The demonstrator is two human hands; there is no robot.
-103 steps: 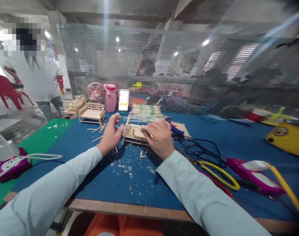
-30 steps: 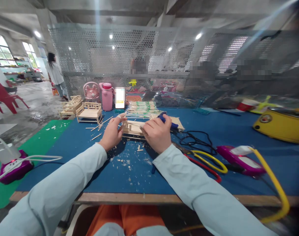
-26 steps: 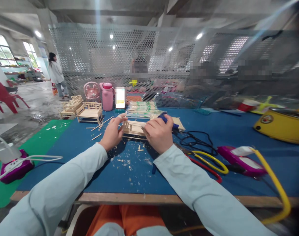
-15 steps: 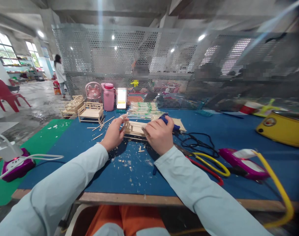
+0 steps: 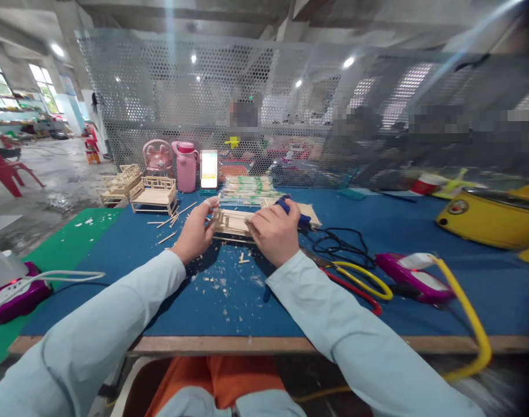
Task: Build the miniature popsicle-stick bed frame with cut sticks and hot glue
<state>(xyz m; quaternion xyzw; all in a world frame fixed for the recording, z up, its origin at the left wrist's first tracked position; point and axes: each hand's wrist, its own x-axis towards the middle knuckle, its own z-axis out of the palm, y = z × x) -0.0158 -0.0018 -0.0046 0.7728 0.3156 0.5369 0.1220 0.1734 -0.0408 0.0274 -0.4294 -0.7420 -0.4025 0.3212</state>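
A small model bench of pale wooden sticks [image 5: 233, 222] lies between my hands, low over the blue table. My left hand [image 5: 194, 234] grips its left end, thumb and fingers bent around it. At the right end, my right hand [image 5: 273, 231] is closed, fingertips pinching the frame. Just behind the right hand, a blue tool [image 5: 305, 220], perhaps a glue gun, is partly hidden; I cannot tell whether that hand touches it. Loose sticks [image 5: 174, 219] lie left of my left hand. Small offcuts [image 5: 243, 258] are scattered in front.
Finished stick models [image 5: 154, 194] stand back left, near a pink bottle [image 5: 186, 168] and a lit phone [image 5: 209, 169]. Bundled sticks [image 5: 249, 188] lie behind my hands. To the right are yellow- and red-handled tools [image 5: 364, 281], black cord [image 5: 340, 246], a purple power strip [image 5: 414, 279] and a yellow pot [image 5: 485, 220].
The whole view has shifted slightly, so the table's things sit a little further left. Both hands keep their places at the model's two ends.
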